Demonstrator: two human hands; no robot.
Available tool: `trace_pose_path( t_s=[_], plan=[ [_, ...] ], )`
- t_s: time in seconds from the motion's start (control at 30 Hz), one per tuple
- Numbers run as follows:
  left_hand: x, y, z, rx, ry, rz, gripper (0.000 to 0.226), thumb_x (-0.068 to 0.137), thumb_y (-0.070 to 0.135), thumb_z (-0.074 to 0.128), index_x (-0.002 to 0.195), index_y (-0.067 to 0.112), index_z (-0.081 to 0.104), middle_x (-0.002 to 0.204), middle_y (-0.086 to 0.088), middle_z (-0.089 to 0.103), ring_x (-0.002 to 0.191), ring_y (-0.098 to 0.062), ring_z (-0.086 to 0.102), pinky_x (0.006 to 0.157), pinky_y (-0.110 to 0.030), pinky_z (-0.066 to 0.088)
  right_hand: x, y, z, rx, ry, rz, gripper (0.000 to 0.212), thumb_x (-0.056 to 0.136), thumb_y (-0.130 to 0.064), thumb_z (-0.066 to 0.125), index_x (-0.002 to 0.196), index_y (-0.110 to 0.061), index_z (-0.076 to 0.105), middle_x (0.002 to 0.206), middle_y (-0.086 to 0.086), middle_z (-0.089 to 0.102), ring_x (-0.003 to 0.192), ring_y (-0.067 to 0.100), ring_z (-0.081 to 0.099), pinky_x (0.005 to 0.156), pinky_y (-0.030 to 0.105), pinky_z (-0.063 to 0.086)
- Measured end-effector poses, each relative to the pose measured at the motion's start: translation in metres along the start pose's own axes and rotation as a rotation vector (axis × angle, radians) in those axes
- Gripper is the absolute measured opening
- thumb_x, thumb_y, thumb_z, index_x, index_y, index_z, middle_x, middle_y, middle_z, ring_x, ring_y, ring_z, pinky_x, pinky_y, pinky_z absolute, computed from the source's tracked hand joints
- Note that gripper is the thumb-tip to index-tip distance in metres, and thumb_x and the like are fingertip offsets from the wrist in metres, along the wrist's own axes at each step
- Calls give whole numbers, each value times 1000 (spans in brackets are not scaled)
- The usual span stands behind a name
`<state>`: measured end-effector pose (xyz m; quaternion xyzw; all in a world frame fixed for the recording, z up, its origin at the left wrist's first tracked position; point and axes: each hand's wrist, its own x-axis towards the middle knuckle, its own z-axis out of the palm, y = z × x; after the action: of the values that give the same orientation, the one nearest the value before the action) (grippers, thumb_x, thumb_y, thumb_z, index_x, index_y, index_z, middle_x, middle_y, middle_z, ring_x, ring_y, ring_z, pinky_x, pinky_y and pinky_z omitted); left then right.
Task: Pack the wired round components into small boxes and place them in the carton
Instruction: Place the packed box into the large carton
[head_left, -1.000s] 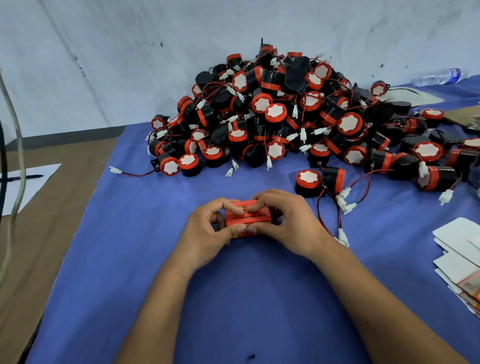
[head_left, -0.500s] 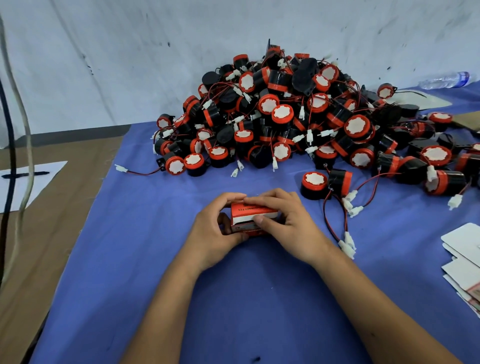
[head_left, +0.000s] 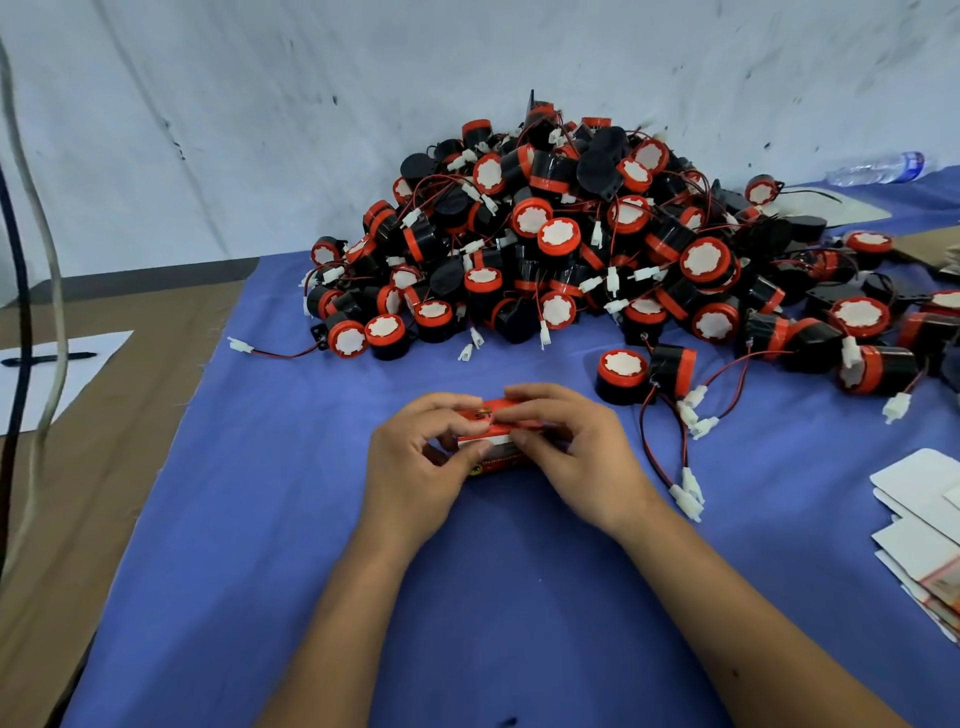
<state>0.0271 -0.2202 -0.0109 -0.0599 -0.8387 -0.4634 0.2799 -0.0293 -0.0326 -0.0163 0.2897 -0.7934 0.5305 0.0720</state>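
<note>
Blue cloth sheet (head_left: 260, 519) covers most of the table, w/ bare brown cardboard surface (head_left: 104, 415) to the left. Big heap of black-and-red round components w/ red-black wires and white plugs (head_left: 571, 244) sits at the far side, by the white wall. Stack of flat white card box blanks (head_left: 924, 525) lies at the right edge. Left hand (head_left: 415, 467) & right hand (head_left: 576, 452) meet in the middle — both pinch a small red-and-white cardboard box (head_left: 498, 447) from either side, fingers curled over its top, thumbs on the near face. Box rests on the cloth, near the heap's front edge.
</note>
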Motion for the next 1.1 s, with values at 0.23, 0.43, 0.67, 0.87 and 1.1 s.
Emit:
trace_pose_path(
  t_s=[0.23,0.43,0.67,0.87,1.1],
  plan=[
    [-8,1,8,273,87,213,17,79,1,86,92,11,82,107,11,73,96,-14,66,85,-28,53,-4,1,1,30,73,12,15,90,-6,76,100,-15,82,127,-5,71,121,-2,62,101,27,54],
    [-17,0,9,368,77,195,17,80,3,86,91,14,80,119,4,73,105,-19,58,96,-10,39,-10,-5,2,-212,-18,-107,17,95,-5,70,109,-11,77,142,3,63,139,18,53,112,38,46],
    [-12,2,13,113,-47,-70,22,83,9,85,87,21,66,134,32,59,138,-12,53,103,-27,50,-35,-12,-2,-372,-108,-104,41,102,-5,56,139,-21,63,161,-4,39,156,20,25,123,36,31],
    [-4,36,17,-30,-109,-135,26,72,1,91,82,13,70,110,11,74,104,-6,69,93,-43,59,-15,-59,-45,-604,-273,-45,27,98,-25,65,122,-13,71,133,11,62,142,32,41,120,35,26],
    [27,192,111,-544,-273,11,21,78,13,88,88,16,70,127,-2,72,119,-17,70,95,-40,59,-64,-152,-238,-634,-45,52,27,89,-21,78,116,-21,78,104,-1,74,97,18,64,87,36,48]
  ],
)
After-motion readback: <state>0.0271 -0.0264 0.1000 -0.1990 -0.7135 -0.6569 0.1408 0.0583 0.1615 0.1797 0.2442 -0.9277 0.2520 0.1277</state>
